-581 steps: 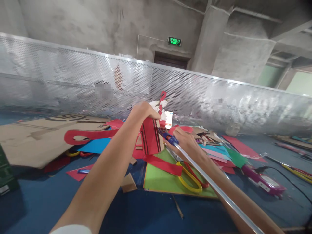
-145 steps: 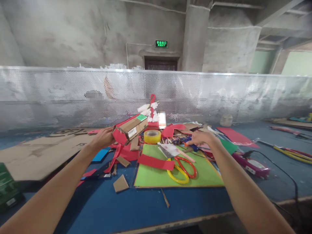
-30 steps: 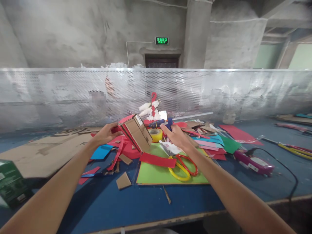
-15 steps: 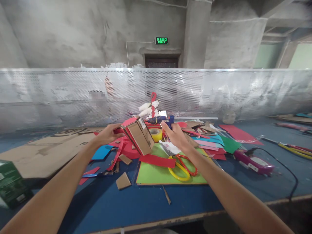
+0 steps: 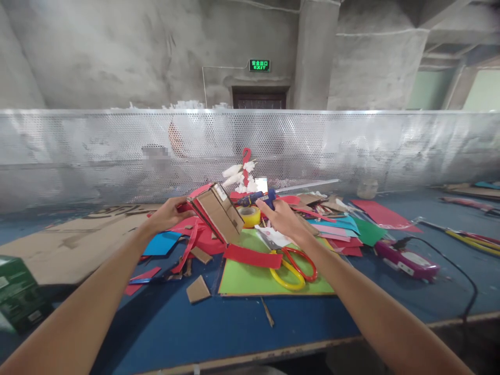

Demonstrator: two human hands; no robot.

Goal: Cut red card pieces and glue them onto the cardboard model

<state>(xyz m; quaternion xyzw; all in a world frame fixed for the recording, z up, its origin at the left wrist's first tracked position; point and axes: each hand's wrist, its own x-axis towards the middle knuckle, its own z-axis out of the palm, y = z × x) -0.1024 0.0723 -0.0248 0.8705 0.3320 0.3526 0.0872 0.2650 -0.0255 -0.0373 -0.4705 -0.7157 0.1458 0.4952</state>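
My left hand grips the left side of a small cardboard box, tilted above the table, with red paper along its left side. In my right hand is a blue hot glue gun, its fingers wrapped around the handle. A clear glue stick juts out of the gun's back toward the upper right. The nozzle points left, close to the box's upper right edge; whether it touches cannot be made out. Below lies a red paper strip on green paper, beside scissors with yellow and orange handles.
A yellow tape roll sits between my hands. Behind it stands a red piece with white flowers. Coloured paper, a purple corded device, a flat cardboard sheet and a green box lie around. A perforated metal panel closes the back.
The box has shifted slightly left and up with my left hand. The glue gun has moved a little left and its back end has tipped, so the glue stick now slopes upward.
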